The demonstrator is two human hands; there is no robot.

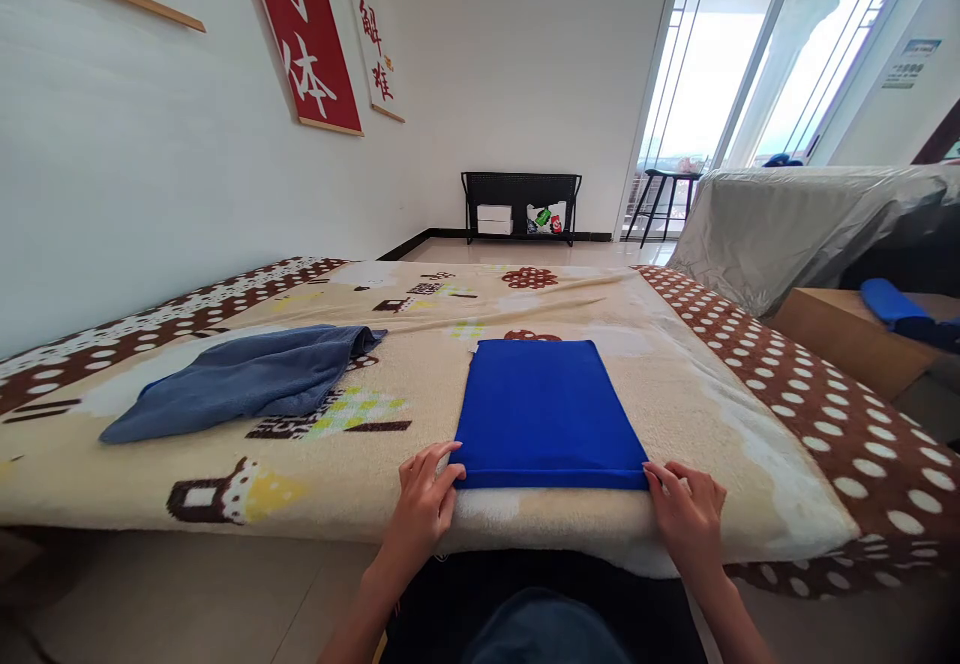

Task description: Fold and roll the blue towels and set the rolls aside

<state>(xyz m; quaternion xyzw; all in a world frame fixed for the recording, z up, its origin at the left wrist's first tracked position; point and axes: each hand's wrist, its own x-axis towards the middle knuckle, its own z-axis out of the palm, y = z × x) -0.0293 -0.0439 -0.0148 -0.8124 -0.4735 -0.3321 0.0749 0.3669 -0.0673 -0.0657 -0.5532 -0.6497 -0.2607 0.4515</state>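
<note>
A bright blue folded cloth (pixel 544 409) lies flat in a near-rectangle on the patterned blanket (pixel 420 394). My left hand (pixel 426 492) pinches its near left corner between thumb and fingers. At the near right corner, my right hand (pixel 686 506) grips the cloth the same way. The near edge shows a straight hem running between both hands. To the left, apart from my hands, a grey-blue cloth (pixel 247 374) lies loosely crumpled on the blanket.
The blanket has a brown, white-dotted border (pixel 832 394). On the right stand a cardboard box (pixel 840 334) and furniture under a plastic cover (pixel 772 224). A low black rack (pixel 521 194) is by the far wall, with a dark stool (pixel 664 184) near the glass door.
</note>
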